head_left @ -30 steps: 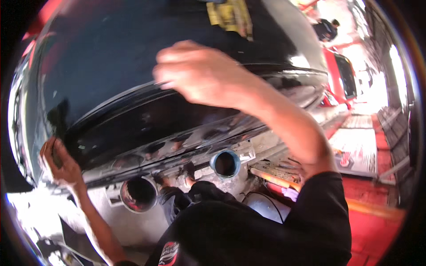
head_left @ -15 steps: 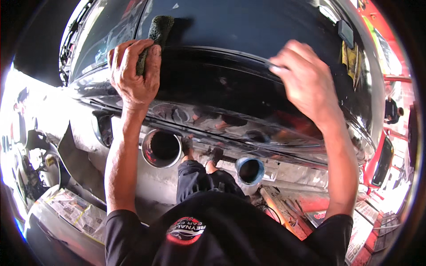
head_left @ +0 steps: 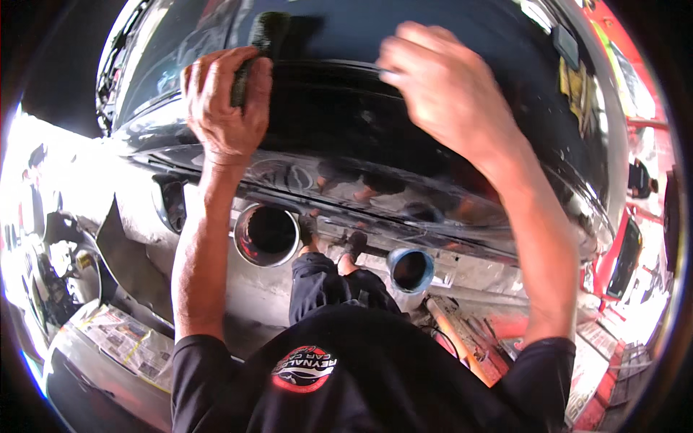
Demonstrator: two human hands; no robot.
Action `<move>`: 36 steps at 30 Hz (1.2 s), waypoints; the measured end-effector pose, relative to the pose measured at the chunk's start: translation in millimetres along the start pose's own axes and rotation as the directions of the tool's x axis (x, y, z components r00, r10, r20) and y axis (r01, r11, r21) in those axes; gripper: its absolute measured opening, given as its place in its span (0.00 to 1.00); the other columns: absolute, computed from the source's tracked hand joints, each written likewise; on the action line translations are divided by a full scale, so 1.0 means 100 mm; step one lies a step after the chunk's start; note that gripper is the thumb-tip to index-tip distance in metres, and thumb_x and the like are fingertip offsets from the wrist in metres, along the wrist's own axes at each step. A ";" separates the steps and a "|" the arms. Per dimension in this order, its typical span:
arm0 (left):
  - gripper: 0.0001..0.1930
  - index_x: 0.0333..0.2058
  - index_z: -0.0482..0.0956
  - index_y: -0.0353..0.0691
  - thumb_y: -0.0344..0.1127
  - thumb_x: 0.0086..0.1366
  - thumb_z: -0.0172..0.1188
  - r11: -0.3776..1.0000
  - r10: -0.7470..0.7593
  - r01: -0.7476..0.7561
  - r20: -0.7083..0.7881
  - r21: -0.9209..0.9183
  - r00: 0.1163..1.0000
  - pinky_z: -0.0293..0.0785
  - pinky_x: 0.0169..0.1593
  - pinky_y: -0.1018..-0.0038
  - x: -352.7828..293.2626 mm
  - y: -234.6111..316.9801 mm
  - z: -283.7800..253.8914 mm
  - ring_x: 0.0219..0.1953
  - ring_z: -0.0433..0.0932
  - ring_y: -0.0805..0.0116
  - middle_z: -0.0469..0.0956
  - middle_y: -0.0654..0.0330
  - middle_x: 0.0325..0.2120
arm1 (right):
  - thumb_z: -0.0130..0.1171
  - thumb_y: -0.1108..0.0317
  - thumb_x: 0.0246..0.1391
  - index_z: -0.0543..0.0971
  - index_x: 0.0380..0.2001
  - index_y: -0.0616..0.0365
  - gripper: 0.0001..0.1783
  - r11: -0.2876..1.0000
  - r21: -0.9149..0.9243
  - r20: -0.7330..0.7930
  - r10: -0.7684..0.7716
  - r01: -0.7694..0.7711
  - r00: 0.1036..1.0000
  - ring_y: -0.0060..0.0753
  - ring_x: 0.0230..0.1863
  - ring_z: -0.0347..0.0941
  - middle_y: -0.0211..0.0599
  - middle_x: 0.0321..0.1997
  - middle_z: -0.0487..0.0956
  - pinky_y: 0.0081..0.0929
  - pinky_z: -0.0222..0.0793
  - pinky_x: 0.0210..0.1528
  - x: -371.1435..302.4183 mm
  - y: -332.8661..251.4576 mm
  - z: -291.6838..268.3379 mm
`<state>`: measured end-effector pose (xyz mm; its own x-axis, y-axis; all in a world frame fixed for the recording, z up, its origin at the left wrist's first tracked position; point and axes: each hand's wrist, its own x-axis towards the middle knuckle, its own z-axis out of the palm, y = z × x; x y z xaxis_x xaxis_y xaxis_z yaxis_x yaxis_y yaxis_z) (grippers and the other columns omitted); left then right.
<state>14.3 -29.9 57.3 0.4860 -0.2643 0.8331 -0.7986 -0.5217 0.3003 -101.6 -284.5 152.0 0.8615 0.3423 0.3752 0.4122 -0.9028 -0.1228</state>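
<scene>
My left hand (head_left: pixel 227 101) is closed around a dark, rough sponge (head_left: pixel 270 36). One end of the sponge sticks out beyond my fingers, over the glossy black car panel (head_left: pixel 339 133). Farther right, my right hand (head_left: pixel 446 94) is at the raised edge of the same panel. Its fingers are bent together and smeared by motion, so whatever they may pinch cannot be made out. Both forearms reach up from the lower edge.
On the car at the far right lie a grey block (head_left: pixel 564 45) and a yellow cloth (head_left: pixel 574 94). Below the car stand a large bucket (head_left: pixel 245 252) and a smaller blue bucket (head_left: pixel 426 278). A newspaper-covered panel (head_left: pixel 119 343) lies at the lower left.
My right hand has swept left along the panel edge and slightly farther away. The left hand has shifted a little away and to the right, with the sponge still in it.
</scene>
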 end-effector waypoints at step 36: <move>0.10 0.32 0.82 0.40 0.39 0.65 0.70 0.952 0.307 -0.300 0.152 -0.069 0.939 0.76 0.45 0.60 0.33 1.88 0.76 0.38 0.80 0.55 0.80 0.58 0.32 | 0.63 0.70 0.58 0.80 0.33 0.61 0.05 0.969 -0.149 -0.079 0.187 -0.197 0.979 0.46 0.42 0.78 0.39 0.35 0.77 0.40 0.74 0.50 -2.44 1.10 -1.39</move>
<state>-92.4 -198.2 105.9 0.2656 -0.5321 0.8039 -0.9301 -0.3609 0.0684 -307.9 -503.4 174.1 0.8972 0.1462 0.4167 0.1860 -0.9809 -0.0563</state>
